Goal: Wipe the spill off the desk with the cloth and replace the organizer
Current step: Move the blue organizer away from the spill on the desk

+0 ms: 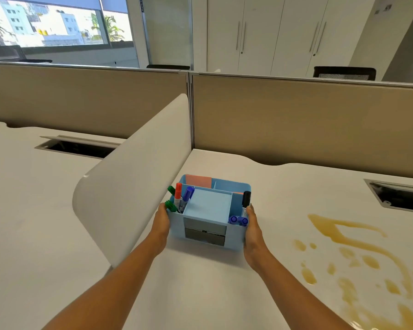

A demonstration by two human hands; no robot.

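A light blue organizer (210,210) with markers and sticky notes sits on the white desk (200,282), close to the curved white side divider. My left hand (162,222) grips its left wall and my right hand (253,232) grips its right wall. A brown spill (358,260) spreads in streaks and drops over the desk to the right, well apart from the organizer. No cloth is in view.
A curved white divider (134,177) stands just left of the organizer. Beige partition panels (308,125) close off the back of the desk. A cable cutout (398,196) opens at the right rear, and another (76,146) on the neighbouring desk at left.
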